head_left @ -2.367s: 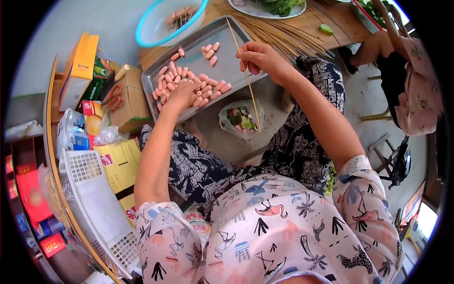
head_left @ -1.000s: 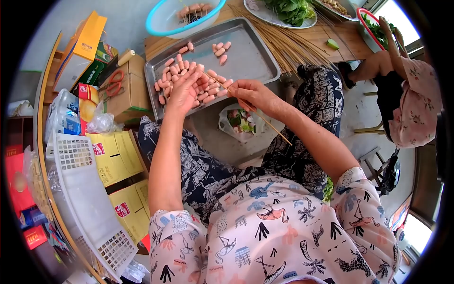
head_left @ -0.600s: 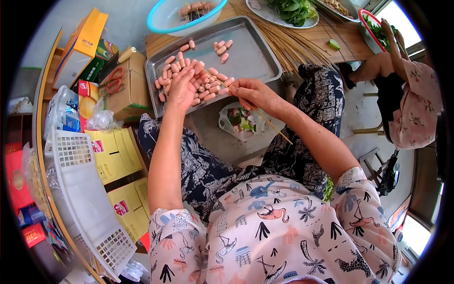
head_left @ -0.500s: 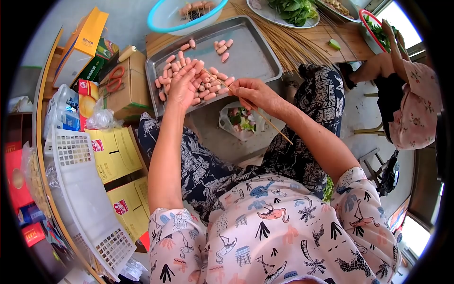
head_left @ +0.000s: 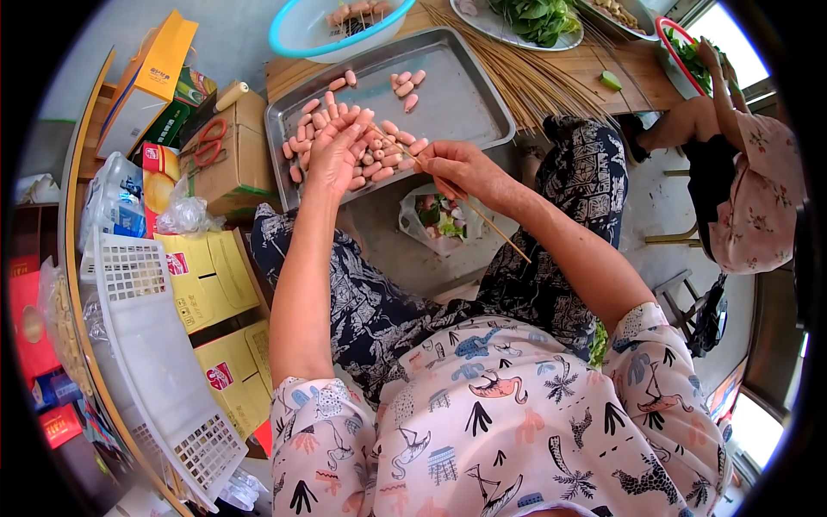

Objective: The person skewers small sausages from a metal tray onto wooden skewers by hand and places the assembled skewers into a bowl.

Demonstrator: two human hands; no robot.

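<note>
Over the near side of a metal tray (head_left: 457,95), my left hand (head_left: 336,159) is closed, pinching a small pink sausage (head_left: 367,115) at its fingertips. My right hand (head_left: 461,172) grips a thin bamboo skewer (head_left: 504,235), whose far end reaches up to that sausage; whether the tip is inside it I cannot tell. The skewer's other end slants down toward my lap. Many small sausages (head_left: 376,171) lie heaped beneath and around my left hand, with a small separate group (head_left: 403,84) farther back in the tray.
Behind the tray stands a blue-rimmed bowl (head_left: 289,43) with skewered sausages. Loose skewers (head_left: 525,82) lie right of the tray, near a plate of greens (head_left: 538,26). A plastic bag of scraps (head_left: 441,224) is below. Scissors (head_left: 209,142) rest on a carton at left. Another person (head_left: 754,189) sits at right.
My left hand's fingers have shifted slightly around the sausage. The right hand and skewer have hardly moved.
</note>
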